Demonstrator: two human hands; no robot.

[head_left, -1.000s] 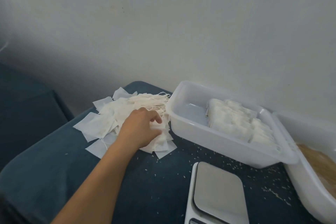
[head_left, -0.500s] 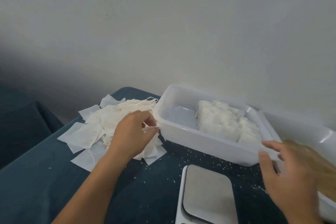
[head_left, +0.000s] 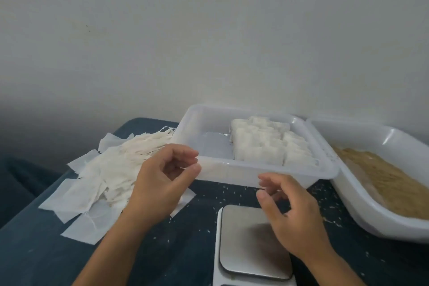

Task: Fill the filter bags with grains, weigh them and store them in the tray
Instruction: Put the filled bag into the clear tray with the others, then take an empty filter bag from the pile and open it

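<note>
Head view: our left hand point(head_left: 160, 183) pinches a filter bag's string point(head_left: 189, 167); right hand point(head_left: 292, 213), fingers loosely apart, reaches leftward toward it.

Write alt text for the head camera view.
Two bare hands hover over a dark blue table: the left hand by a pile of empty white filter bags, the right hand above a steel-topped scale. Behind sit a clear plastic tray of filled bags and a white tub of brown grains.
</note>
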